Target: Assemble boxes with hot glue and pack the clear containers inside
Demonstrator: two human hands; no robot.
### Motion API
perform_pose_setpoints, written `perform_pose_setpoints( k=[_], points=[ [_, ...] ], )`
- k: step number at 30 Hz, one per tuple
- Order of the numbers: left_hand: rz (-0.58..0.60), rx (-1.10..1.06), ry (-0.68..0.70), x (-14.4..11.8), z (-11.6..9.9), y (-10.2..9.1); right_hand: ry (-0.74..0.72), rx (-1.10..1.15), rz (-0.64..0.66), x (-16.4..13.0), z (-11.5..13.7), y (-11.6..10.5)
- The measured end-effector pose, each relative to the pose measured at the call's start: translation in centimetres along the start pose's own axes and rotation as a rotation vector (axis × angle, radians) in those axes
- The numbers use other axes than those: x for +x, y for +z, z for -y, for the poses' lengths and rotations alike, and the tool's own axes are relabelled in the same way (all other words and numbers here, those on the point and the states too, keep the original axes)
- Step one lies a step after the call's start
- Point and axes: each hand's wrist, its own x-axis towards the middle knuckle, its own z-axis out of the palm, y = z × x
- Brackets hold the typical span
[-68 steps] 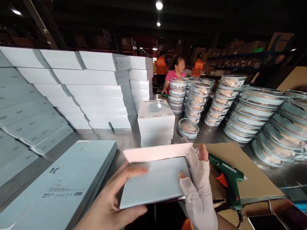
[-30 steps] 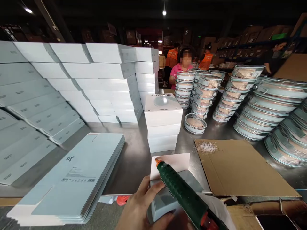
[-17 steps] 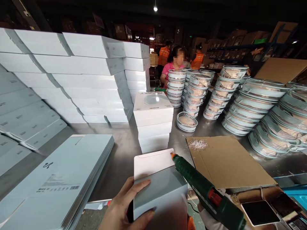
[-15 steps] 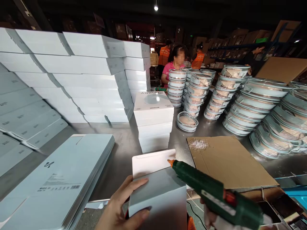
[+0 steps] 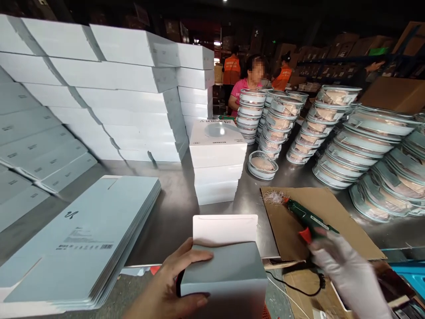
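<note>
The left hand (image 5: 169,288) grips a pale blue box (image 5: 224,277) at the near edge of the table (image 5: 172,212), thumb across the top face and fingers curled under the near side, the white flap (image 5: 225,229) standing open at the far end. The right hand (image 5: 345,270), gloved in white, lies over the handle of a green glue gun (image 5: 307,217) that rests on a cardboard sheet (image 5: 318,226) — whether the fingers are closed around it or only laid on it cannot be told through the blur. The box looks like thin folded card: light, hollow, stiff along its creases but easy to dent on the flat panels, so it is best held by its edges and corners, as the left hand does. The smooth coating may be a little slippery. The gun is rigid plastic and heavier at the body; its handle is the place to hold it, clear of the tip near a patch of glue strands (image 5: 274,197). To the left lies a stack of flat blanks (image 5: 89,239).
</note>
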Motion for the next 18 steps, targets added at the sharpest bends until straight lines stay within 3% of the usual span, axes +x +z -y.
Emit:
perform_pose_setpoints(
  k=[1, 4, 5, 7, 10, 14, 18],
  points=[
    [-0.013, 0.002, 0.005, 0.0, 0.1, 0.3, -0.094, -0.021, 0.096, -0.9, 0.5, 1.8],
    [-0.072, -0.044, 0.027, 0.3, 0.3, 1.4, -0.355, 0.049, 0.558, -2.4, 1.4, 7.2],
    [-0.093, -0.096, 0.049, 0.4, 0.3, 1.8, -0.405, 0.083, 0.631, -2.6, 1.4, 8.6],
    [-0.139, -0.263, 0.127, 0.8, -0.1, 2.5, -0.455, 0.146, 0.653, -2.7, 1.1, 10.1],
    [-0.185, -0.427, 0.3, 1.5, -1.0, 2.8, -0.549, 0.08, 0.629, -2.4, 0.7, 10.4],
    [-0.059, -0.262, 0.359, 2.0, -2.0, 1.5, -0.828, -0.123, 0.7, -1.8, 1.5, 9.9],
    [0.063, -0.095, 0.266, 2.0, -2.1, 0.2, -0.872, -0.151, 0.759, -1.4, 2.9, 9.8]
  ],
)
